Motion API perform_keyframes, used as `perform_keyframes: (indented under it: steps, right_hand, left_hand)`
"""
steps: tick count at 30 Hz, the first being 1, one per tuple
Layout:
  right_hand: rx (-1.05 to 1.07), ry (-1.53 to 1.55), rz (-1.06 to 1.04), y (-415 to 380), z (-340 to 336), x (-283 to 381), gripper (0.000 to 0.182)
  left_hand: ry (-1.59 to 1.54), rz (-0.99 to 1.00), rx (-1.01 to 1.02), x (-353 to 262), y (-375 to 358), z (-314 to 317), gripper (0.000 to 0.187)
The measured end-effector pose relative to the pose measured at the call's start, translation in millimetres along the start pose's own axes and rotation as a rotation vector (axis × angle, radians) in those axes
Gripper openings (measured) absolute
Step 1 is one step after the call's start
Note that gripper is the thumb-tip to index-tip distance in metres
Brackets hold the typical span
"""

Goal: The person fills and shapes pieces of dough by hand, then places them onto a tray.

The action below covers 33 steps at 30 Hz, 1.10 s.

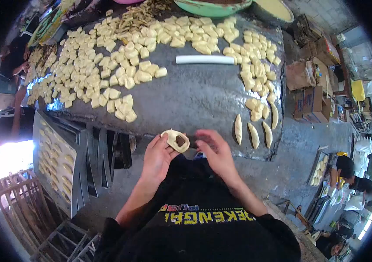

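Note:
A flattened piece of pale dough (pixel 167 135) with a dark brown filling (pixel 180 140) in its middle lies across the fingers of my left hand (pixel 156 158), which grips it by its near edge. Just right of the dough is my right hand (pixel 218 153), slightly blurred, its thumb and fingers apart and nothing visible held in them. Several shaped, pointed dough rolls (pixel 254 135) rest on the dark work table (pixel 186 98) beyond my right hand. Many cut dough pieces (pixel 125 74) are spread over the table's far and left parts.
A white rod (pixel 204 60) lies on the table. At the far edge are a green basin (pixel 214 8) and a heap of brownish strips (pixel 136 17). Trays of shaped dough (pixel 55 159) lean at the left. Cardboard boxes (pixel 311 105) stand right; other people (pixel 345 168) are farther off.

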State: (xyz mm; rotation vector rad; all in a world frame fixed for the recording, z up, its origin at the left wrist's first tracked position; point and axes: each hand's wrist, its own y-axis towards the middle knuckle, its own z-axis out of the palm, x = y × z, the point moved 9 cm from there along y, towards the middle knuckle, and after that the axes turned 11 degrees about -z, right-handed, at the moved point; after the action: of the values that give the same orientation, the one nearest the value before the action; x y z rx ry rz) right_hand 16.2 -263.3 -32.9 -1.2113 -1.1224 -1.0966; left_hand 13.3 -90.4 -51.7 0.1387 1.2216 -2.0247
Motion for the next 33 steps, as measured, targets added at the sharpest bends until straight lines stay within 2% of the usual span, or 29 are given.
perform_keyframes:
  steps: [2, 4, 6, 8, 10, 12, 13, 15, 16, 17, 19, 21, 23, 25, 27, 29, 30, 32, 33]
  right_hand:
    - [-0.054, -0.16, -0.098, 44, 2, 27, 0.025]
    - [-0.034, -0.148, -0.137, 110, 14, 30, 0.02]
    - [-0.041, -0.323, -0.373, 186, 32, 54, 0.019]
    - [-0.08, -0.23, -0.403, 270, 49, 62, 0.018]
    - [-0.106, -0.554, -0.453, 354, 61, 73, 0.017]
    - [-0.11, -0.779, -0.593, 430, 75, 84, 0.018]
    - [-0.101, -0.786, -0.596, 465, 78, 78, 0.018]
    - [-0.018, -1.124, -0.588, 521, 90, 59, 0.024]
    - [-0.011, -1.127, -0.587, 536, 94, 55, 0.024]
    - [-0.005, -1.265, -0.581, 548, 100, 49, 0.024]
    - [0.057, -1.446, -0.502, 558, 109, 41, 0.024]
    - [0.082, -1.429, -0.332, 560, 111, 38, 0.024]
    - [0.131, -1.497, -0.287, 552, 114, 37, 0.023]
    - [0.067, -1.485, -0.354, 540, 106, 48, 0.023]
    - [0.042, -1.406, -0.581, 513, 101, 72, 0.021]
    - [0.07, -1.069, -0.699, 451, 106, 108, 0.018]
    - [0.115, -1.044, -0.678, 399, 121, 128, 0.017]
    - [0.357, -0.758, -0.516, 302, 146, 138, 0.017]
    - [0.474, -0.661, -0.567, 261, 155, 143, 0.021]
  left_hand:
    - [0.011, 0.002, 0.007, -25, 3, -5, 0.034]
    - [0.025, -0.007, -0.003, -53, 5, -13, 0.033]
    - [0.015, 0.016, 0.01, -82, 6, -21, 0.033]
    - [0.007, 0.035, 0.004, -106, 10, -34, 0.031]
    - [-0.031, 0.031, -0.003, -128, 12, -43, 0.031]
    - [-0.064, 0.031, -0.02, -147, 15, -53, 0.031]
    - [-0.075, 0.033, -0.016, -157, 18, -56, 0.031]
    - [-0.086, 0.021, -0.012, -174, 21, -61, 0.031]
    - [-0.093, 0.019, -0.013, -181, 24, -64, 0.031]
    - [-0.093, 0.034, -0.01, -189, 25, -66, 0.03]
    - [-0.107, 0.034, -0.026, -197, 30, -72, 0.03]
    - [-0.108, 0.094, -0.022, -208, 35, -75, 0.03]
    - [-0.091, 0.102, -0.056, -212, 42, -78, 0.028]
    - [-0.117, 0.06, -0.015, -210, 45, -78, 0.029]
    - [-0.086, 0.047, -0.022, -208, 49, -81, 0.029]
    - [-0.05, 0.03, -0.013, -203, 48, -75, 0.029]
    - [-0.058, 0.02, -0.01, -202, 46, -69, 0.029]
    - [-0.057, 0.004, -0.008, -193, 44, -59, 0.029]
    - [-0.062, 0.001, -0.023, -186, 45, -56, 0.028]
